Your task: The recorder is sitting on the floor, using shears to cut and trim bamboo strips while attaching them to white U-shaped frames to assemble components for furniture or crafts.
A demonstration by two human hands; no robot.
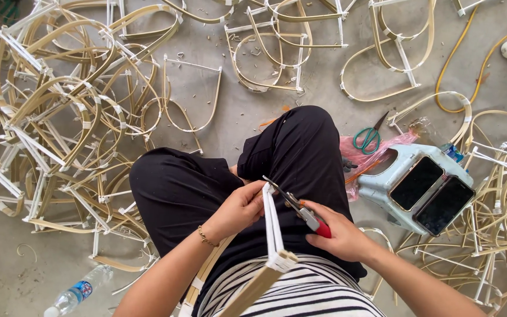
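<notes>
Head view, looking down at a seated person's lap: the left hand [240, 206] is closed around the top of a bent bamboo frame [272, 235] wrapped in white tape, held upright over black trousers. The right hand [340, 235] is clamped on red-handled pliers [300, 208], their tip touching the frame's upper end — a trimming step seems under way, calling for a steady squeeze; 2 phones [429, 194] lie on a stool to the right

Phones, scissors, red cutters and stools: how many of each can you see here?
Phones: 2, lying on the stool
Green-handled scissors: 1, on the floor
Red-handled cutters: 1, held in the right hand
Stool: 1, pale blue
Total: 5
</notes>
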